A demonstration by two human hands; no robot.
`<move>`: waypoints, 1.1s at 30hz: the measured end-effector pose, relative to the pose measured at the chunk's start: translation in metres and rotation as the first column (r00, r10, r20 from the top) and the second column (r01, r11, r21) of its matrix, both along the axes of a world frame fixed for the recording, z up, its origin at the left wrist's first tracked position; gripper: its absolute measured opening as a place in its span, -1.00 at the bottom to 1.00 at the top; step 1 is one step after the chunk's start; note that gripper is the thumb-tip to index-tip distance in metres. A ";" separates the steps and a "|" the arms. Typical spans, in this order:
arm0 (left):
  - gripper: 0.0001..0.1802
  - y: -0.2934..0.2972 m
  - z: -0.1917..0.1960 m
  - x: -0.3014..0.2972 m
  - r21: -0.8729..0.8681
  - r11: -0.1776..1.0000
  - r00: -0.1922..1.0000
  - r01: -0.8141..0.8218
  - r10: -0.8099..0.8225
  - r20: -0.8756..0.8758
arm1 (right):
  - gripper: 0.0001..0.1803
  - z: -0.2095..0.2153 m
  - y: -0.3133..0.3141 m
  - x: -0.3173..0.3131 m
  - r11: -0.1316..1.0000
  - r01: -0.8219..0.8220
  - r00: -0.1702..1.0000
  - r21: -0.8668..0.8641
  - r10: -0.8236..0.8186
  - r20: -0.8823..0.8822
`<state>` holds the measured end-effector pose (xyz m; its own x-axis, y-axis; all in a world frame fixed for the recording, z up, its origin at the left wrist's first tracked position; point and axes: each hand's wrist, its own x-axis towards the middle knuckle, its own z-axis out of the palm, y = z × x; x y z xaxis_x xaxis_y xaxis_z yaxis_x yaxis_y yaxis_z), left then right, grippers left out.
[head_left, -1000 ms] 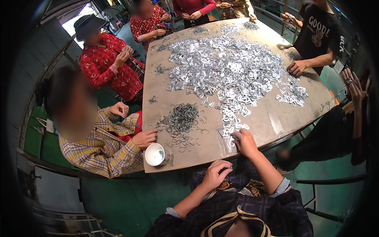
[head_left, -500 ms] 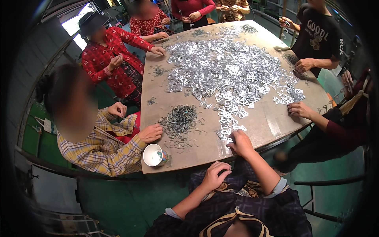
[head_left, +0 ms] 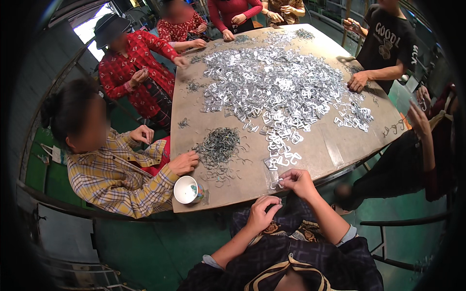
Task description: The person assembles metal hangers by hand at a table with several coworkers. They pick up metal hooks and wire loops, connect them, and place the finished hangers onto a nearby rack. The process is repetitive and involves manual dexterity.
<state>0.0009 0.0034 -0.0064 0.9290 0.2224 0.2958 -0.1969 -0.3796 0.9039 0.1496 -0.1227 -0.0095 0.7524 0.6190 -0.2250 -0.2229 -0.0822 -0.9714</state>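
Just over the table's near edge, my right hand (head_left: pixel 299 183) pinches a small silver hook-shaped metal piece (head_left: pixel 280 184) between thumb and fingertips. My left hand (head_left: pixel 264 212) is lower, in front of the table edge. Its thumb and forefinger are pressed together; whatever is between them is too small to name. A large heap of flat silver metal hooks (head_left: pixel 276 85) covers the table's middle, and a narrow tongue of it runs down towards my right hand. Left of that tongue lies a pile of thin dark bent wires (head_left: pixel 218 148).
A white paper cup (head_left: pixel 186 189) stands at the brown table's (head_left: pixel 252 182) near left corner. On the left, a person in a yellow plaid shirt (head_left: pixel 121 177) touches the dark wires. Several other people line the table's far and right sides. A dark rail (head_left: pixel 407 220) is at lower right.
My right hand has drawn back from the heap's tip towards my left hand, carrying a silver hook. The person at far right has lifted a hand off the table.
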 end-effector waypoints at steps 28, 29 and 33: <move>-0.86 0.012 0.003 -0.005 0.032 0.999 0.993 0.004 0.000 -0.115 | -0.88 0.031 -0.018 -0.075 0.987 0.158 0.866 0.016 -0.147 0.478; -0.86 0.012 0.004 -0.006 0.021 1.000 0.992 0.001 0.002 -0.130 | -0.88 0.032 -0.018 -0.076 0.986 0.165 0.865 0.013 -0.151 0.478; -0.86 0.027 0.022 -0.002 0.132 0.986 0.991 0.100 -0.086 -0.104 | -0.86 0.031 -0.024 -0.075 0.981 0.195 0.849 0.014 -0.175 0.499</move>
